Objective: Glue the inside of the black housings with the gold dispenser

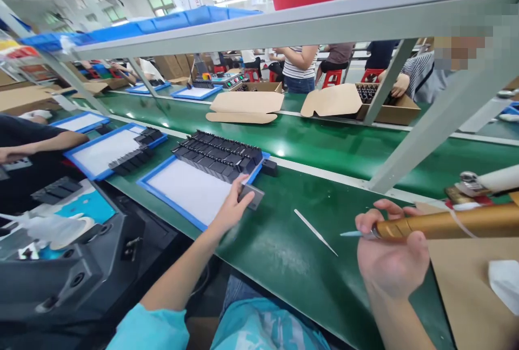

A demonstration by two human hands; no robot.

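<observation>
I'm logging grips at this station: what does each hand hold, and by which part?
Left hand pinches a small dark part by its near edge; right hand grips a gold pen-like tool near its tip end.

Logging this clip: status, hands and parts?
Left hand pinching a grey part at the blue tray edge. Right hand holding a gold tool. Tweezers lying loose on the belt between them.

place: factory assembly line | signs: green conveyor belt [308, 145], blue trays [178, 199], probably seated workers behind
</observation>
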